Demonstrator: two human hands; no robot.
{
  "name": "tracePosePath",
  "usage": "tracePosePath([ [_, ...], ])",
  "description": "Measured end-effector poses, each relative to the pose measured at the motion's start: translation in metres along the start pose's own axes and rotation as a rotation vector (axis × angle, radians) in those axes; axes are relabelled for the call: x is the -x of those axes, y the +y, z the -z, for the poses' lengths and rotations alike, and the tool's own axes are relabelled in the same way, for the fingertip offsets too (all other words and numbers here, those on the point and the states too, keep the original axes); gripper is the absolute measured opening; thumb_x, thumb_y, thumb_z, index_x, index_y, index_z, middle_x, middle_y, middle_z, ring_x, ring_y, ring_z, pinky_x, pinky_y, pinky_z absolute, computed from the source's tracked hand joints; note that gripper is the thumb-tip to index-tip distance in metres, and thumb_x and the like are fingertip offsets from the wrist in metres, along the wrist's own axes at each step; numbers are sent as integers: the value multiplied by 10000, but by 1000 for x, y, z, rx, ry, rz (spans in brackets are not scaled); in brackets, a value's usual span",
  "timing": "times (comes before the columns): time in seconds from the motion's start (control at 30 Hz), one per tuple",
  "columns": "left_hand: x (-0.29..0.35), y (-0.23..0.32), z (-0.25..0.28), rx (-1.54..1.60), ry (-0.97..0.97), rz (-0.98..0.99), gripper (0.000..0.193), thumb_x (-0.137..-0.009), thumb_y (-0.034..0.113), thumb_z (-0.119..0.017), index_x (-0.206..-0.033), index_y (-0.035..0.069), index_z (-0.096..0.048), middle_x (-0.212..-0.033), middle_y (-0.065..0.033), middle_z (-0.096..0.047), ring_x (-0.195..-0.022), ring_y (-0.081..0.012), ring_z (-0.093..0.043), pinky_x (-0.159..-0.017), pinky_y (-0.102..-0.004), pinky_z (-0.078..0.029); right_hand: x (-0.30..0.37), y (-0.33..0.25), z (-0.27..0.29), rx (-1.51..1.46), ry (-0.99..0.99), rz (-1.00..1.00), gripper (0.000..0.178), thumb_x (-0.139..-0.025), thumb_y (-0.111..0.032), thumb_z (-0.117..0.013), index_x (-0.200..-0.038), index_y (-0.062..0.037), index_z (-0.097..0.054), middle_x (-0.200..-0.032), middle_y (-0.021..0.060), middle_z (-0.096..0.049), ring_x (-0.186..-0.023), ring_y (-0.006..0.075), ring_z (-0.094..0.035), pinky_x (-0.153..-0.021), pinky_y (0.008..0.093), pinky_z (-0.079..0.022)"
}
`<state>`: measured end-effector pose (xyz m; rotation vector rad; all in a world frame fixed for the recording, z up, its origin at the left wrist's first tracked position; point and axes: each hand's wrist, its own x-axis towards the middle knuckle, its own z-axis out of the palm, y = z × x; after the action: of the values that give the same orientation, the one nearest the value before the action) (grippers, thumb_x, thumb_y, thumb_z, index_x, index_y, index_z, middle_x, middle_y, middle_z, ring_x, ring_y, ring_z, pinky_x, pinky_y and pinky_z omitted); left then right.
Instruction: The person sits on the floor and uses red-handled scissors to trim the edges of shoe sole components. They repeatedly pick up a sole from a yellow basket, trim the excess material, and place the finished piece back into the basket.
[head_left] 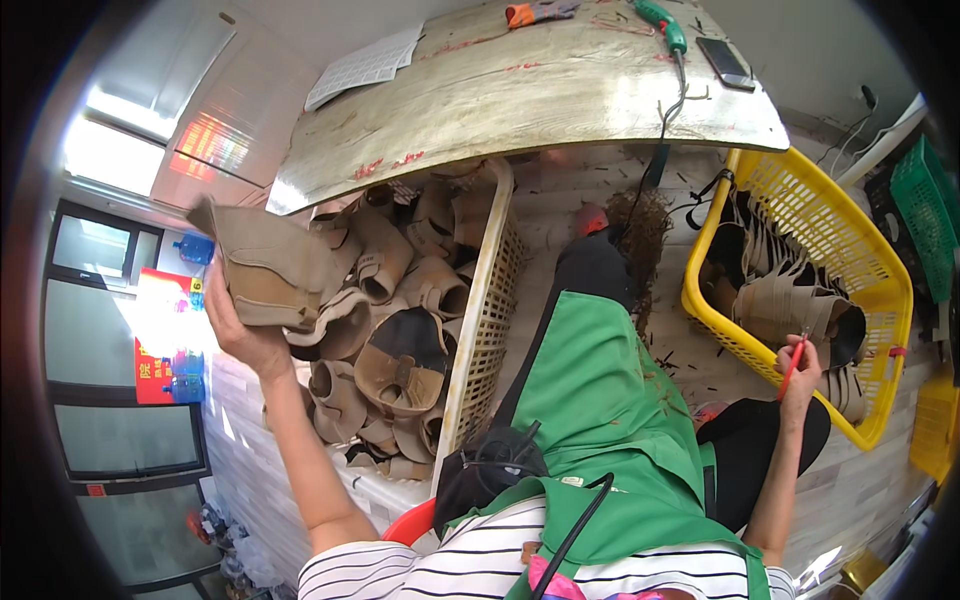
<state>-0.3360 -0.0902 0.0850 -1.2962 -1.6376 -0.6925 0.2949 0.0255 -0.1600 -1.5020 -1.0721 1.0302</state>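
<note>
My left hand (pixel 245 335) is raised at the left, gripping a tan cap (pixel 270 260) by its edge, thumb along the outside. Beneath and beside it, a white plastic basket (pixel 495 260) holds many loose tan caps (pixel 385 260), some curled, one showing a dark inside and a back opening. At the right, my right hand (pixel 802 365) is closed round a slim red-handled tool (pixel 791 370) with a thin tip; its exact kind is too small to tell. That hand is by the rim of a yellow basket (pixel 885 400), where tan and black caps (pixel 790 300) lie nested in a row.
A worn wooden table (pixel 520 75) stands ahead with a green corded hand tool (pixel 662 22), a phone (pixel 725 62), a glove (pixel 540 12) and a paper sheet (pixel 368 66). A cord hangs off its edge. A green apron (pixel 610 400) covers my lap. Brown scraps (pixel 648 240) litter the floor.
</note>
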Motion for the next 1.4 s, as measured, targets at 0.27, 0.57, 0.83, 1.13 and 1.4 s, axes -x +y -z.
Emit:
tracePosePath([
  [0.27, 60, 89, -168, 677, -773, 50, 240, -856, 88, -500, -996, 98, -695, -931, -70, -678, -873, -204, -637, -763, -300, -511, 64, -41, -75, 106, -275, 67, 278, -752, -15, -667, -1019, 4, -595, -808, 10, -595, -718, 74, -554, -677, 203, -449],
  [0.57, 54, 206, -77, 2010, -403, 1008, 436, -873, 33, -623, -1284, 48, -479, -1251, -85, -526, -1127, -211, -507, -989, -353, -402, 100, -145, -146, -650, -541, -226, 318, -854, -190, -647, -1084, -34, -492, -984, 83, -593, -856, 144, -596, -765, 285, -510],
  [0.83, 39, 214, -44, 2192, -1523, 445, 619, -758, 18, -562, -1348, -79, -405, -1339, -182, -476, -1251, -265, -468, -990, -401, -434, 61, -172, -79, -271, -258, 191, 357, -689, -36, -720, -969, -46, -499, -831, -49, -427, -770, 45, -412, -707, 192, -362],
  [1.13, 63, 290, -20, 1579, -1576, 803, 422, -784, 65, -677, -1163, -59, -540, -1074, -117, -635, -952, -182, -614, -847, -321, -493, 52, -200, -46, -176, -262, 153, 228, -766, -80, -701, -966, -18, -611, -823, -15, -563, -724, 46, -507, -667, 200, -429],
  [1.4, 37, 263, -8, 1659, -1392, 874, 415, -772, 63, -656, -1150, -63, -537, -1042, -116, -634, -926, -188, -611, -833, -320, -493, 114, -97, 21, 116, -585, -316, 211, -762, -170, -606, -888, -1, -602, -680, 11, -561, -611, 73, -518, -557, 202, -398],
])
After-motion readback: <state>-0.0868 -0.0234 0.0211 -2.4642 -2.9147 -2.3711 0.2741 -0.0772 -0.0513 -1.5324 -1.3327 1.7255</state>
